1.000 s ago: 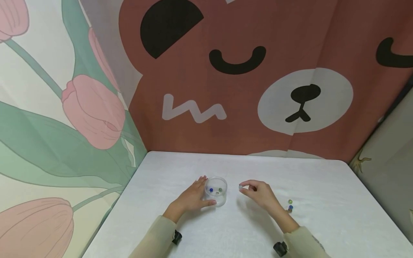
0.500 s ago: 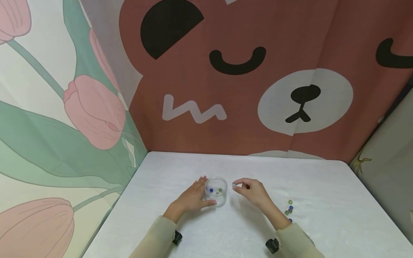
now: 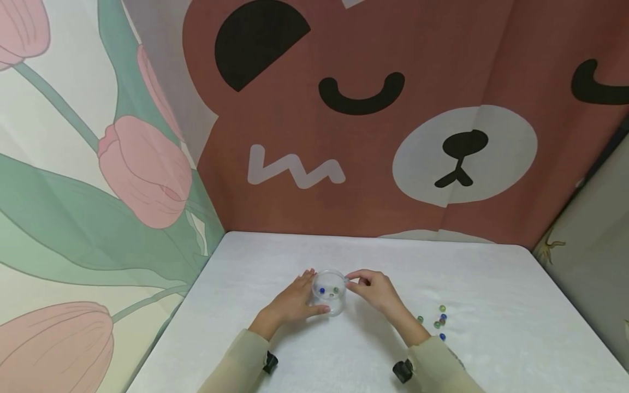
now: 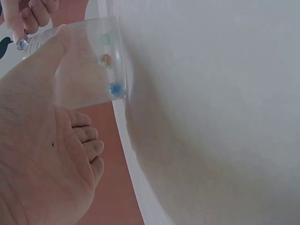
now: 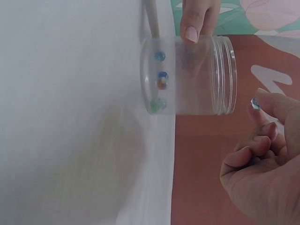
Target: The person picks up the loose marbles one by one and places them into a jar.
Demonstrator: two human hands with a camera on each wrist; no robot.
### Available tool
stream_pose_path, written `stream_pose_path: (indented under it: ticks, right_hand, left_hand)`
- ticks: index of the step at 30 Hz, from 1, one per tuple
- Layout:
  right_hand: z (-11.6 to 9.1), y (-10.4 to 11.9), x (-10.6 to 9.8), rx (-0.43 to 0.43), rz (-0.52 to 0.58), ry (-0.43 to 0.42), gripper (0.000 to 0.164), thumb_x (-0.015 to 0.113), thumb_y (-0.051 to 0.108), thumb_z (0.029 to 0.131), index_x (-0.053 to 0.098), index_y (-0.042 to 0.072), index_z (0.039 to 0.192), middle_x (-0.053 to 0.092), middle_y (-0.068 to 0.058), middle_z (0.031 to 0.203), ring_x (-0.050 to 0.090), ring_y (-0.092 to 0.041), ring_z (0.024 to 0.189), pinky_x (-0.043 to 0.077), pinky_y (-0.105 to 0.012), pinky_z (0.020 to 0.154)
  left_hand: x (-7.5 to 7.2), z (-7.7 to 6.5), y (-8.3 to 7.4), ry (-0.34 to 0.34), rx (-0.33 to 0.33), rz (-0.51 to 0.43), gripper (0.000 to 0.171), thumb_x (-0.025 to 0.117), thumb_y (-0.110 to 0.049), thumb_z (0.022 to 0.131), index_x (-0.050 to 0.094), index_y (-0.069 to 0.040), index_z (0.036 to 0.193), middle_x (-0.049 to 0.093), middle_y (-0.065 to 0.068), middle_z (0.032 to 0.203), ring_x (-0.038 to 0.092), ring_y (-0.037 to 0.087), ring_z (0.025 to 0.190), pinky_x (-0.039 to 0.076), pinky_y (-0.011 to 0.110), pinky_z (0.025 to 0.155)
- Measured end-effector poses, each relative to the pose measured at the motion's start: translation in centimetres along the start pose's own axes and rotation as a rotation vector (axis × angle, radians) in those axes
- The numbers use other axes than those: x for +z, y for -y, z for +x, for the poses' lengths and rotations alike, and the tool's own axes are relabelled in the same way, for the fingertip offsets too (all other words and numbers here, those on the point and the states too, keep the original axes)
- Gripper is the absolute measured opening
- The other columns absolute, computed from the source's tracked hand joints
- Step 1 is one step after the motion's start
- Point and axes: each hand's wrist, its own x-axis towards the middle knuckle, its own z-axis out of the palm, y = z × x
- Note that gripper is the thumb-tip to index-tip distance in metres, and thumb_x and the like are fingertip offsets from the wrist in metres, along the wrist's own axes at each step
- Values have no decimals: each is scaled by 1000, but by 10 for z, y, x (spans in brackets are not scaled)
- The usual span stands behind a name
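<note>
A clear plastic jar (image 3: 337,304) stands upright on the white table. Several glass marbles lie at its bottom, among them a blue marble (image 4: 116,89) and a green marble (image 4: 106,39). My left hand (image 3: 289,300) holds the jar from its left side, thumb at the front and fingers toward the back. Between thumb and index finger my right hand (image 3: 375,291) pinches a blue-and-white marble (image 5: 255,103), close by the jar's threaded rim on the right. The other fingers of that hand are curled in.
Several loose marbles lie on the table (image 3: 516,327) to the right of my right forearm, including a yellow-green marble (image 3: 443,308), a dark blue marble (image 3: 442,337) and a green marble (image 3: 420,319). Behind the table hangs a brown bear-print cloth (image 3: 295,213).
My right hand has moved left with the pinched marble, up to the jar's rim. More loose marbles show past the right forearm. The left hand and jar have stayed put.
</note>
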Motion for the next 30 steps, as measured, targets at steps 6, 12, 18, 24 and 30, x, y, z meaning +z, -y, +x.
stream_pose_path:
  ticks: [6,12,18,24,30]
  right_hand:
    - [5,1,7,-26,10,2,16,79,21,89,80,14,104,48,4,63,43,-12,60,34,-22,51]
    - [9,2,15,-37,21,5,16,80,20,88,80,13,102,47,5,62,41,-11,58,32,-22,49]
    - [13,1,22,-36,23,3,17,80,22,87,80,13,101,43,6,60,38,-9,56,31,-21,48]
    - [15,0,26,-14,37,13,16,81,24,87,80,15,100,42,6,60,38,-10,57,31,-22,49]
    - [17,-2,29,-20,48,24,16,81,22,86,80,14,99,39,7,58,36,-10,56,29,-21,49]
  left_hand:
    - [1,1,1,-4,18,5,107,60,-72,88,25,-1,159,19,13,168,16,26,156,18,43,128]
    - [0,0,1,9,9,-1,108,58,-75,87,24,-2,160,17,12,169,14,25,156,19,44,127]
    - [2,0,2,13,-1,-19,107,60,-72,88,23,-2,160,15,11,169,14,26,157,20,47,127]
    - [2,0,2,11,3,-17,109,59,-74,87,23,-2,160,16,12,169,13,26,157,20,46,127]
    - [1,0,1,7,10,-1,109,58,-75,87,24,-2,160,16,12,169,14,27,156,20,46,127]
